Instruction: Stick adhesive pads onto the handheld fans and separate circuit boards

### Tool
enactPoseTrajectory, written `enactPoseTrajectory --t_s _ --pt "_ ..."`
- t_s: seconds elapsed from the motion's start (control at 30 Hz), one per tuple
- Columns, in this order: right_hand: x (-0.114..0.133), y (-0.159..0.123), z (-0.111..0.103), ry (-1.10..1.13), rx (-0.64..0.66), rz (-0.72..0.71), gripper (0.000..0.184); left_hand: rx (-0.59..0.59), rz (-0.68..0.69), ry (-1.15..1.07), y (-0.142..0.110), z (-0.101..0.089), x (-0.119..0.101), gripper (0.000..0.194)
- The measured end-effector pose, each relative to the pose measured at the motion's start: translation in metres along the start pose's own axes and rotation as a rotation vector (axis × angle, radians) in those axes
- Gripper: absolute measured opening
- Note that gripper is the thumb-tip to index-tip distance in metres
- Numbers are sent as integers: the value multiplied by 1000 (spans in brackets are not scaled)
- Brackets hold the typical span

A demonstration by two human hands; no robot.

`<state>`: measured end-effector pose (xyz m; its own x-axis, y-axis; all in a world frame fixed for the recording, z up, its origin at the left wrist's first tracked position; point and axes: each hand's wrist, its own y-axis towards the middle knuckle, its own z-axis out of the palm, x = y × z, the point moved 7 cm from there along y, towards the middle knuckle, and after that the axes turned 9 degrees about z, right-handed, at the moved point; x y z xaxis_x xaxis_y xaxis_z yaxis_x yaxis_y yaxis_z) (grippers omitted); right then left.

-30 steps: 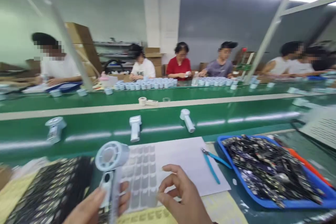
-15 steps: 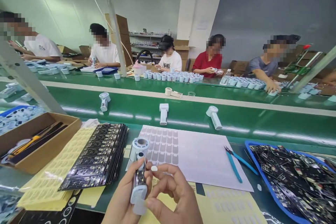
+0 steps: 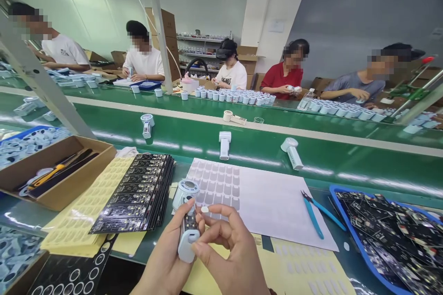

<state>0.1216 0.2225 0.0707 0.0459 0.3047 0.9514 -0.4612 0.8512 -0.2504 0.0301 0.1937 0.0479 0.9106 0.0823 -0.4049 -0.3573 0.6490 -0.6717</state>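
My left hand [image 3: 166, 258] is wrapped round a small white handheld fan body [image 3: 187, 221] with a round head, held upright above the bench edge. My right hand [image 3: 230, 253] is beside it, thumb and fingers curled against the fan's handle, with a small white pad [image 3: 205, 209] stuck on a fingertip. Just behind lies a white sheet of translucent stickers [image 3: 256, 198]. A stack of black circuit-board panels [image 3: 141, 193] rests on yellow sheets to the left.
Blue cutters [image 3: 313, 216] lie on the sheet's right. A blue tray of black boards [image 3: 349, 230] sits at right, a cardboard box with tools [image 3: 83, 179] at left. Three fan bodies [image 3: 224, 144] ride the green conveyor [image 3: 346, 161]. Several people work across the belt.
The view swung left, then steadied. The fan came down from the left into both hands, and my right hand closed in on its handle with a pad on a fingertip.
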Motion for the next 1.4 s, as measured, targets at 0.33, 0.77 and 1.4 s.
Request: enactPoseTrajectory --t_s 0.33,0.77,1.4 --pt "1 2 0 25 21 23 44 -35 68 6 1 -3 -3 17" --pt "2 0 -5 -329 -171 -282 66 -30 49 21 0 -4 2 23" --pt "-65 8 15 -761 -14 -210 21 361 219 763 35 -45 -34 21"
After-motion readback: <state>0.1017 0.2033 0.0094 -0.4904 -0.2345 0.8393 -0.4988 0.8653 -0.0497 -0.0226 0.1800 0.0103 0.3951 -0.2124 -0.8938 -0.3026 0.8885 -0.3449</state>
